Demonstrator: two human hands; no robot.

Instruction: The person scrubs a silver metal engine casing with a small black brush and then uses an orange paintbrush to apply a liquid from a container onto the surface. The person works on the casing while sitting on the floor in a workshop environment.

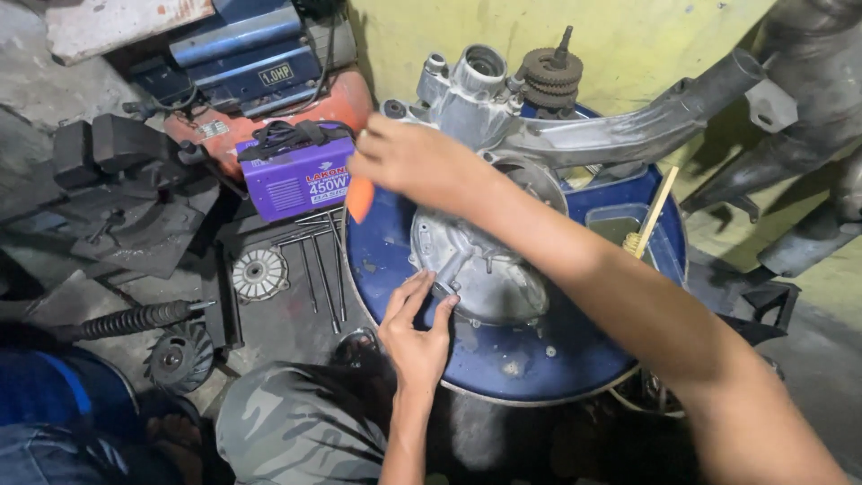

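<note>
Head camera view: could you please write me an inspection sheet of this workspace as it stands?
Surface: blue drum top, dusty, used as a bench.
Job's things: grey metal engine casing lying on the drum.
Clutter: purple welder box, long bolts, finned disc, brush in a small tray.
Grippers: left hand touches the casing's lower edge; right hand holds an orange object, blurred.
Cables: black strap or lead on the welder box.
Surroundings: yellow wall, concrete floor, grey exhaust pipe.
</note>
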